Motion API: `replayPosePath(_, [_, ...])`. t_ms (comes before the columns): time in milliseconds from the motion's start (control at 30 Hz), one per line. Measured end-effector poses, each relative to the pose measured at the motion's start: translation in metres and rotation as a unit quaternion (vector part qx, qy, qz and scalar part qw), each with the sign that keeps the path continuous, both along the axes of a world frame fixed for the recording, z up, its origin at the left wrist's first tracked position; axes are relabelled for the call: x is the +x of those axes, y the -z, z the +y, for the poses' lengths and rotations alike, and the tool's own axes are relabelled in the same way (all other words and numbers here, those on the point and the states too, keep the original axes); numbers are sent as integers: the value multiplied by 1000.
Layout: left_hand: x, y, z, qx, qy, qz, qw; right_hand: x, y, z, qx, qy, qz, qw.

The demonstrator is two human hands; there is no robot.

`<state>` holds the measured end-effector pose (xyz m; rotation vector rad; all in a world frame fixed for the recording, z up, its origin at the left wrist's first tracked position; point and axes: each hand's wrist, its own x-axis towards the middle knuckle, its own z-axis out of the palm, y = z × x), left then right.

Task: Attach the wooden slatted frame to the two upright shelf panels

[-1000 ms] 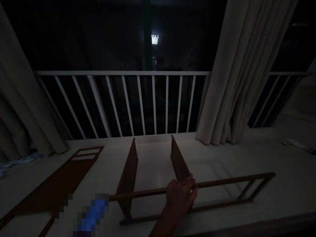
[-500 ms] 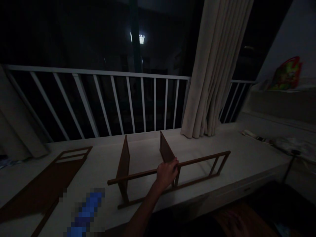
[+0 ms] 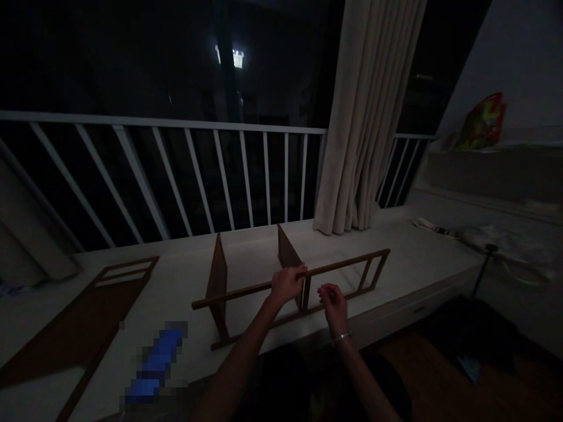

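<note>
A brown wooden frame with two upright panels (image 3: 216, 271) stands on the pale ledge. My left hand (image 3: 287, 283) is wrapped over its top rail (image 3: 343, 263), where the second panel (image 3: 288, 246) meets it. Just right of that joint, my right hand (image 3: 334, 302) hovers before the frame with bent fingers drawn together. Whatever is between those fingertips is too small and dark to make out. On the left of the ledge a separate brown panel with slats (image 3: 83, 316) lies flat.
A blue pixelated item (image 3: 158, 360) lies on the ledge (image 3: 176, 281) at the lower left. White railing (image 3: 176, 176) and a beige curtain (image 3: 360, 129) stand behind. At the right are a red and green bag (image 3: 481, 123) and a thin black pole (image 3: 481, 275).
My right hand has risen from the dark lower right to the frame. My left hand keeps its grip on the rail. The view has shifted a little to the right.
</note>
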<state>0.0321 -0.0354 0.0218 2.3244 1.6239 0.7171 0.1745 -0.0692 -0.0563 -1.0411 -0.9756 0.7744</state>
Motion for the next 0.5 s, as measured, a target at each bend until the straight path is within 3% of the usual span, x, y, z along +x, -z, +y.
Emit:
replayPosePath(200, [-3,-4,-4,-9,11,-8,1000,-28,-12,8,31,63,40,997])
replayPosePath(500, [-9,-9,-19,-34,15,-14,999,-63,2,-2,40,100,69,992])
